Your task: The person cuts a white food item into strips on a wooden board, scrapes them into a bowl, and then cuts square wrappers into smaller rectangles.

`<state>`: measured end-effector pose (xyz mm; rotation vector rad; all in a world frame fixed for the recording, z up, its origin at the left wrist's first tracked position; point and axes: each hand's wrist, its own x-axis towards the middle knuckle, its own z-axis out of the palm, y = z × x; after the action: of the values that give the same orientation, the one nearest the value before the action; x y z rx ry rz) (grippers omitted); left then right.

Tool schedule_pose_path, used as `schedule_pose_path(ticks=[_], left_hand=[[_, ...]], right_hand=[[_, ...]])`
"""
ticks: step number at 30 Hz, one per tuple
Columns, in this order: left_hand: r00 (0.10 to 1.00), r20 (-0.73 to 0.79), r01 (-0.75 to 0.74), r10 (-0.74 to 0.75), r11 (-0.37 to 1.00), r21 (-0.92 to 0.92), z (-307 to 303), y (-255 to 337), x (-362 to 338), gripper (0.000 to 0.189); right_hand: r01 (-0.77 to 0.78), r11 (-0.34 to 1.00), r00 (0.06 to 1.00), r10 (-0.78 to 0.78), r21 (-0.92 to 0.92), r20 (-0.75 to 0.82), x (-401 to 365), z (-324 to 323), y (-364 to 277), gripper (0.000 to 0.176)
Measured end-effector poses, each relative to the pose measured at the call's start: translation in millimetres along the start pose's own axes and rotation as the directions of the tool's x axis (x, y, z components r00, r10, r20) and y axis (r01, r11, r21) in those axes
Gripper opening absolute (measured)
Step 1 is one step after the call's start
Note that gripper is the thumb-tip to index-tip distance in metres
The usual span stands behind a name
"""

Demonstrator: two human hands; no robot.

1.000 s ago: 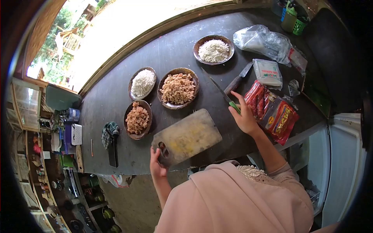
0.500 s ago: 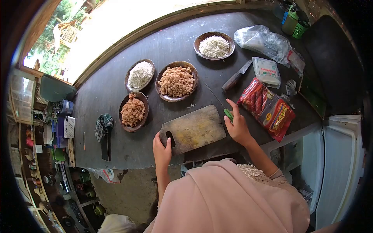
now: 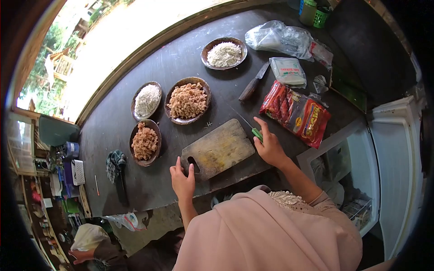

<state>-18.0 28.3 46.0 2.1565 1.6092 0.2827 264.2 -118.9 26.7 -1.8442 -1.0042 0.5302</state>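
Note:
A worn wooden cutting board (image 3: 219,149) lies on the dark table in front of me. My left hand (image 3: 183,183) is at its handle end beside the hole, thumb and index finger apart. My right hand (image 3: 271,147), to the right of the board, is closed around the green handle of a thin-bladed knife (image 3: 257,134), with the index finger extended. The blade points away over the table. Beyond my right hand lie a red sausage packet (image 3: 296,115), a white wrapped block (image 3: 288,72) and a dark-handled knife (image 3: 253,83).
Beyond the board are bowls of brown crumbly food (image 3: 187,101) (image 3: 144,142) and bowls of white shreds (image 3: 147,100) (image 3: 224,54). A plastic bag (image 3: 280,38) lies at the back. A checked cloth (image 3: 116,160) lies left. Another person's hand (image 3: 82,256) shows at the lower left.
The view has shifted, so the table things sit further left. My left hand's fingers have loosened at the board's end. Another person's arm and hand have come into view at the lower left.

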Motion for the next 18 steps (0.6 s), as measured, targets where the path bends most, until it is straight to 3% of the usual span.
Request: schedule_pose_path(ticks=[2, 3, 5, 6, 9, 11, 16, 18], left_hand=[[0.972, -0.186, -0.146, 0.143, 0.989, -0.001, -2, 1, 0, 0.053], [0.972, -0.171, -0.163, 0.161, 0.987, 0.002, -5, 2, 1, 0.053], [0.968, -0.158, -0.224, 0.194, 0.954, -0.201, -11, 16, 8, 0.046], [0.964, -0.146, -0.249, 0.221, 0.945, -0.211, -11, 21, 11, 0.046], [0.925, -0.079, -0.376, 0.371, 0.866, -0.330, -6, 40, 19, 0.038], [0.822, -0.064, -0.546, 0.566, 0.751, -0.371, 0, 53, 19, 0.036], [0.708, 0.034, -0.596, 0.706, 0.623, -0.507, 6, 72, 17, 0.035], [0.690, 0.130, -0.569, 0.712, 0.645, -0.510, 11, 71, 16, 0.033]], right_hand=[[0.007, 1.000, 0.999, -0.007, -0.014, -0.052, -5, 3, 2, 0.066], [-0.025, 0.999, 0.998, 0.023, -0.026, -0.061, -6, 3, 3, 0.065], [-0.067, 0.997, 0.992, 0.062, -0.046, -0.114, -12, 1, -4, 0.064], [-0.080, 0.995, 0.987, 0.071, -0.054, -0.143, -17, 3, -7, 0.064], [-0.116, 0.991, 0.974, 0.101, -0.060, -0.203, -31, 4, -18, 0.063], [-0.176, 0.983, 0.971, 0.163, -0.057, -0.175, -46, 4, -26, 0.059], [-0.295, 0.940, 0.937, 0.250, -0.170, -0.243, -72, 18, -24, 0.049], [-0.327, 0.918, 0.929, 0.269, -0.223, -0.256, -82, 22, -26, 0.046]])
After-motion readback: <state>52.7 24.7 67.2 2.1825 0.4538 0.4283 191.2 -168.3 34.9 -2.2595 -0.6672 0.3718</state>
